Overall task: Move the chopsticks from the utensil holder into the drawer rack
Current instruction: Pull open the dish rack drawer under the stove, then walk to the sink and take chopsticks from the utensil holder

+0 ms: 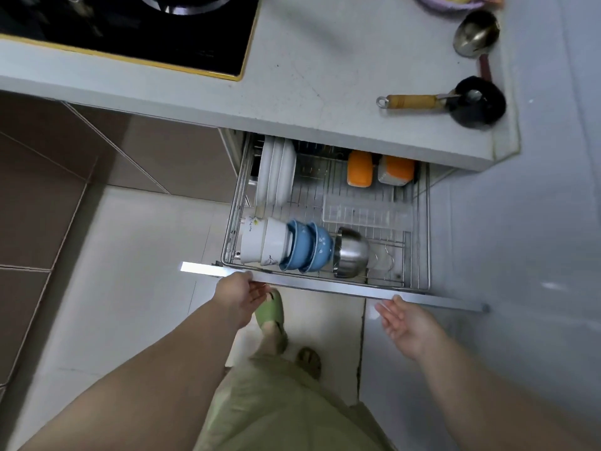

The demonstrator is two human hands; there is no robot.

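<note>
**Operator:** Below the countertop [325, 102], the drawer rack [419, 236] is standing pulled out. Report the hand positions.

**Inspector:** The left hand [240, 296] is resting at the metal front rail [325, 288] of the drawer, thumb touching the top edge and fingers curling under it. The grip is looking loose; whether the fingers are fully clamping the rail cannot be told. The right hand [406, 323] is hovering just below the rail, palm up and fingers spread, grasping nothing; one fingertip is sitting at the rail edge.

**Operator:** Report the rack contents.

**Inspector:** White plates [276, 170] are standing on edge at the rear left. White bowls [265, 244] and blue bowls [309, 249] are lying nested on their sides along the front, and a steel bowl [353, 252] is sitting just beside them. A clear plastic tray [367, 211] is lying in the middle right area, with two orange-topped containers [359, 169] behind it.

**Operator:** Report the chopsticks and the utensil holder.

**Inspector:** Neither one is appearing in view; neither hand is carrying chopsticks. On the countertop, a black pot [481, 104] with a wooden handle and a metal ladle [476, 32] are lying near the right edge. A black stove [130, 30] is occupying the upper left.
</note>
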